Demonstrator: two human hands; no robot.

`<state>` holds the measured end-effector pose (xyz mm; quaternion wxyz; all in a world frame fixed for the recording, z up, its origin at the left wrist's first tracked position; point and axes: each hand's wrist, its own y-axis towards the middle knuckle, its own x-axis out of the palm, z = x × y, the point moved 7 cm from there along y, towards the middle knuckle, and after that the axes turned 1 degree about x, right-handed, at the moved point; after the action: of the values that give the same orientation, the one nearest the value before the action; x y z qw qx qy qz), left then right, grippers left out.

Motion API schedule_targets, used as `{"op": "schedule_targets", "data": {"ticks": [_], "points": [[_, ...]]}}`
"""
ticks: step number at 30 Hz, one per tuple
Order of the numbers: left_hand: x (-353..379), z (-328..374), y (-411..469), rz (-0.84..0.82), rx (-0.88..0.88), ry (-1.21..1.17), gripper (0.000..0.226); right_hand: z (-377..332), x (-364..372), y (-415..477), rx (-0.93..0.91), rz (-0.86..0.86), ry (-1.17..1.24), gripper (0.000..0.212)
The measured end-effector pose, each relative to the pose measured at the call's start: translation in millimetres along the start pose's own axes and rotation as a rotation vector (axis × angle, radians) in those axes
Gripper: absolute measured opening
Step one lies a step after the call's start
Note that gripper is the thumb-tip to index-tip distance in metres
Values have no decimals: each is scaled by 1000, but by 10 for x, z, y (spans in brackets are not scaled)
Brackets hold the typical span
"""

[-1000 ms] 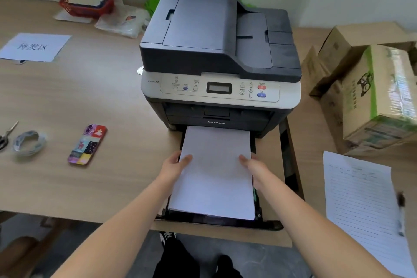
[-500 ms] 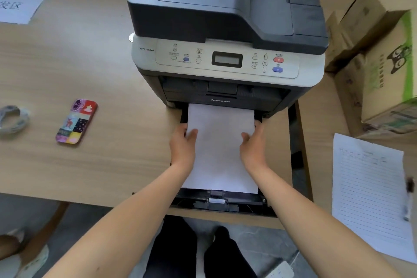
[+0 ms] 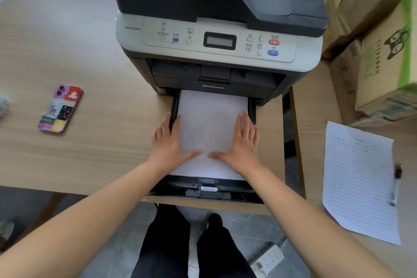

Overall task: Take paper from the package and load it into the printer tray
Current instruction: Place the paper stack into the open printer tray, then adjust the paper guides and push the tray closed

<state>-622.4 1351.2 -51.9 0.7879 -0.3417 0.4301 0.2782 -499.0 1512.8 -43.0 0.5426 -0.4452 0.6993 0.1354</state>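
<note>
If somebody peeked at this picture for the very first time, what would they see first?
Probably the big grey printer in the middle of the wooden desk, with its tray pulled out toward the person. Next, the left hand and right hand lying flat on the white paper in that tray. The colourful phone to the left on the desk also stands out.

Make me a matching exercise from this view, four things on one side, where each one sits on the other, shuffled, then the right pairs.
Things:
1. phone
2. lined sheet
3. paper stack
4. cardboard box

Places:
A. in the pulled-out tray, under both hands
B. right of the printer, far side
C. on the desk, left of the printer
D. near right, pen on its edge

Pairs: 1-C, 2-D, 3-A, 4-B
</note>
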Motion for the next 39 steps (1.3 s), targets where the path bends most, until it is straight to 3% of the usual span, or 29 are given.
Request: {"op": "schedule_targets", "data": {"ticks": [4, 12, 15, 17, 19, 23, 26, 28, 31, 39], "points": [[88, -64, -162, -194, 157, 214, 141, 24, 103, -142, -168, -121, -214, 151], [121, -71, -170, -151, 135, 365, 142, 87, 90, -190, -88, -160, -233, 137], [-142, -20, -113, -83, 27, 108, 110, 81, -195, -109, -39, -20, -114, 96], [-479, -51, -36, 71, -49, -157, 62, 148, -539, -30, 44, 118, -15, 63], [-709, -122, 3, 119, -63, -282, 22, 246, -778, 23, 103, 107, 42, 44], [-693, -255, -203, -47, -45, -127, 10, 447, -853, -103, 182, -77, 94, 38], [-429, -265, -449, -144, -46, -81, 8, 481, -622, -359, 209, -256, 148, 40], [-310, -263, -555, -92, -71, -87, 9, 458, -477, -500, 212, -325, 166, 43], [-223, -278, -619, -1, -152, -176, 24, 438, -408, -586, 243, -324, 242, 49], [-110, -257, -577, -41, -376, -546, 60, 412, -385, -677, 329, -301, 398, 51]]}}
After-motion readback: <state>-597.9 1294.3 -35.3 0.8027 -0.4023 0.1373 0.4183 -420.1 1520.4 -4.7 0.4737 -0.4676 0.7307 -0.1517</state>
